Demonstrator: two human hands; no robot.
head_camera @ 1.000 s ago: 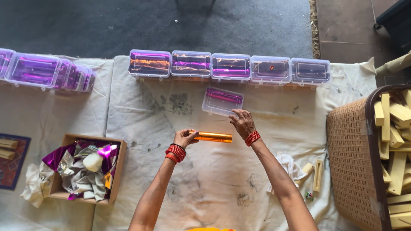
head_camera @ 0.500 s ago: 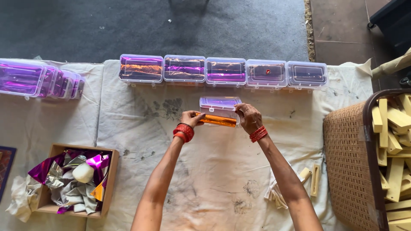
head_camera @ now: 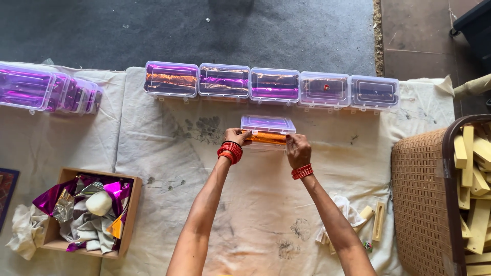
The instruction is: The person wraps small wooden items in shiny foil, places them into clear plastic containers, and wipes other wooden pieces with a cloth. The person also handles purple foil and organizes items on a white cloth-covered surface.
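Observation:
My left hand [head_camera: 236, 137] and my right hand [head_camera: 297, 149] hold the two ends of an orange foil-wrapped stick [head_camera: 266, 138]. The stick lies at the front edge of a small clear plastic box with a purple-tinted lid [head_camera: 268, 124], in the middle of the white cloth [head_camera: 169, 153]. Both wrists carry red bangles. Whether the stick rests inside the box or just against it I cannot tell.
A row of several clear boxes [head_camera: 271, 84] holding foil-wrapped sticks lines the cloth's far edge; more boxes [head_camera: 46, 91] are stacked at far left. A cardboard box of foil scraps [head_camera: 87, 209] sits lower left. A woven basket of bare wooden blocks [head_camera: 460, 199] stands right; loose blocks [head_camera: 371, 222] lie nearby.
Both hands have carried the orange stick away from me, from the open cloth up to the single clear box, and now press it against the box's front.

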